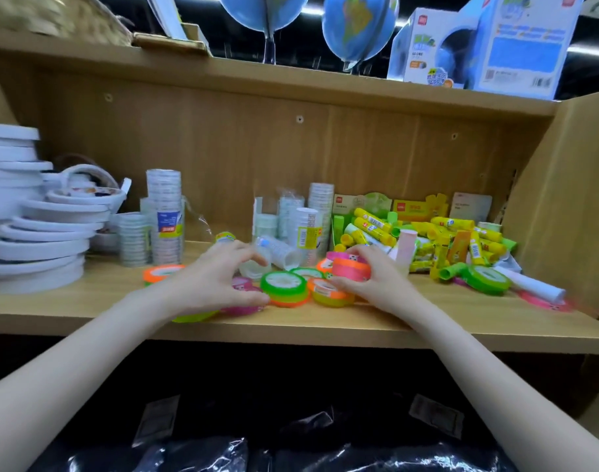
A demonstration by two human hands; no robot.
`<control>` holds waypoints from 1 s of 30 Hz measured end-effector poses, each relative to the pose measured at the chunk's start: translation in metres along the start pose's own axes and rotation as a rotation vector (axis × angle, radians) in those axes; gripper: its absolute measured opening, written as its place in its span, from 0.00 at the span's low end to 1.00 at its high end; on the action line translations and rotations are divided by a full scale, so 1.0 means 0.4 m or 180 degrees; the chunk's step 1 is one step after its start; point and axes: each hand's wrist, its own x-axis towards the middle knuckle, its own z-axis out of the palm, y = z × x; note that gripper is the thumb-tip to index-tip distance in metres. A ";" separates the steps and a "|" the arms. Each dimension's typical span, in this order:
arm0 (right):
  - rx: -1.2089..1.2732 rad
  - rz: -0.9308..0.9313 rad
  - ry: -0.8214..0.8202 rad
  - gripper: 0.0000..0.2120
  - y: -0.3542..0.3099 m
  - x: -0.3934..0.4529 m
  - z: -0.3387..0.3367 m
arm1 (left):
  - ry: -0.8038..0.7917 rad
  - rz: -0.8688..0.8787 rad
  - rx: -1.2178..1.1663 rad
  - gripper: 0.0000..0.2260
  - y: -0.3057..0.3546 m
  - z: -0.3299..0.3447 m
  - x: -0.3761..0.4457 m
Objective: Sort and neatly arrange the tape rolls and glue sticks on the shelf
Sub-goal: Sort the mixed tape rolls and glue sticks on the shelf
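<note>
At the front edge of the shelf (427,330), the neon tape rolls (284,284) lie bunched, apparently being gathered for stacking. The left hand (216,277) curls loosely over a pink roll (243,308); whether it grips is unclear. The right hand (369,270) pinches a pink-orange roll (351,269). Behind stand clear tape stacks (163,216), and glue sticks (424,233) lie heaped far right.
</note>
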 end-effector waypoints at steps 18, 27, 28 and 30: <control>-0.0762 -0.1357 -0.0949 0.13 -0.192 0.147 -0.008 | -0.0247 -0.0308 0.0684 0.22 -0.138 -0.106 0.031; -0.1814 -0.1572 -0.1939 0.26 -0.245 0.278 0.114 | -0.0837 0.0067 0.1660 0.24 -0.172 -0.078 0.129; -0.1705 -0.1511 -0.1842 0.26 -0.236 0.285 0.118 | -0.0734 0.0020 0.1456 0.23 -0.186 -0.079 0.133; -0.1435 -0.1318 -0.1575 0.25 -0.229 0.297 0.108 | -0.0326 -0.0276 0.0674 0.18 -0.209 -0.088 0.139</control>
